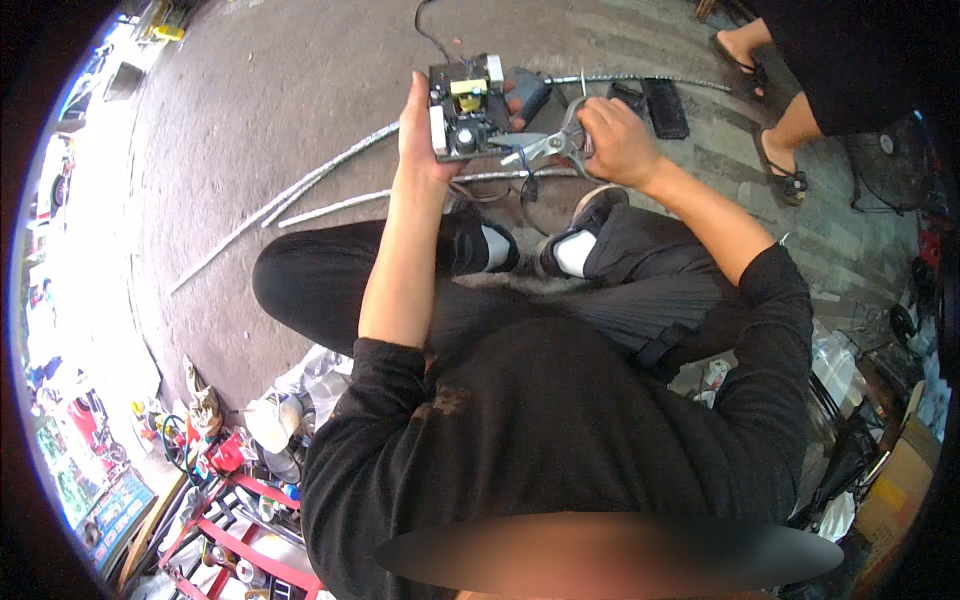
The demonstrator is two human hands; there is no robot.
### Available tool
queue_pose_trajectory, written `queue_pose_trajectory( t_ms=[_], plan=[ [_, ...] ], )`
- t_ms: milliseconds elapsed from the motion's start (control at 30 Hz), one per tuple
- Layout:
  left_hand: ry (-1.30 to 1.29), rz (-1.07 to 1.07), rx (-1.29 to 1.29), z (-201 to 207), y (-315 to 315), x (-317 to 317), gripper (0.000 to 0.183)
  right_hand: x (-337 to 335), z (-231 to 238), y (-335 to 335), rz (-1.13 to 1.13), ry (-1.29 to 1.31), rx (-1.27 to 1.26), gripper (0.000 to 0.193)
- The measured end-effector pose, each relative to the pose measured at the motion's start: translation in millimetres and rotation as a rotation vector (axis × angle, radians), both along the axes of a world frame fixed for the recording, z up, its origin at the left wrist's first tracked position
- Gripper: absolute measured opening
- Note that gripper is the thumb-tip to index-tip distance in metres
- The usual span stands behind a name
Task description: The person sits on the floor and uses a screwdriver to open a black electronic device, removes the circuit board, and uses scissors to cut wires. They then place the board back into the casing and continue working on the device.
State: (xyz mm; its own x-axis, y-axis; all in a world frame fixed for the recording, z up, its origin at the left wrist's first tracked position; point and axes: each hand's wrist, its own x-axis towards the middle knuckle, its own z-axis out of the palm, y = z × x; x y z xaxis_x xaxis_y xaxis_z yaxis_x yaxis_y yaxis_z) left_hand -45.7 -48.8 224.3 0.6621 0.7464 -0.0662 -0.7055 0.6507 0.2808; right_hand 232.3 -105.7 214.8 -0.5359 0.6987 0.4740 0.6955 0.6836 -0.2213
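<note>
My left hand (415, 140) is closed around the edges of a circuit board (466, 112), thumb along the left side and fingertips showing at the right. The board carries a yellow-wrapped transformer, white blocks and round black parts. My right hand (622, 142) grips a pair of scissors (552, 147) by its grey handles. Its blades are apart and point left, near the board's lower right edge. A thin dark blue wire (527, 172) hangs down beside the blades; whether they touch it I cannot tell. From the board's top, a black cord (430, 35) runs away across the floor.
Long silvery strips (335, 160) lie on the concrete floor beyond my crossed legs. A black rectangular casing (666, 108) sits right of my right hand. Someone in sandals (780, 165) stands at the far right, near a fan (888, 165). A red-framed rack (240, 535) with clutter stands lower left.
</note>
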Motion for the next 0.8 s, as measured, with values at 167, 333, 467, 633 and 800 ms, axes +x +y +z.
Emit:
queue_pose_trajectory(
  t_ms=[167, 333, 467, 633, 800],
  plan=[
    [0.093, -0.003, 0.008, -10, -7, 5, 0.086, -1, 1, 2, -0.004, -0.045, 0.107, 0.054],
    [0.03, -0.049, -0.214, -13, -3, 8, 0.084, 5, 0, 7, 0.017, -0.102, 0.085, 0.048],
    [0.022, -0.079, -0.239, -18, -4, 10, 0.085, 10, -1, 11, 0.049, -0.124, 0.118, 0.042],
    [-0.035, -0.083, -0.23, -25, -1, 11, 0.087, 12, -4, 18, 0.074, -0.102, 0.105, 0.038],
    [-0.113, -0.089, -0.215, -32, 6, 7, 0.088, 11, -8, 21, 0.054, -0.076, 0.06, 0.032]
  ],
)
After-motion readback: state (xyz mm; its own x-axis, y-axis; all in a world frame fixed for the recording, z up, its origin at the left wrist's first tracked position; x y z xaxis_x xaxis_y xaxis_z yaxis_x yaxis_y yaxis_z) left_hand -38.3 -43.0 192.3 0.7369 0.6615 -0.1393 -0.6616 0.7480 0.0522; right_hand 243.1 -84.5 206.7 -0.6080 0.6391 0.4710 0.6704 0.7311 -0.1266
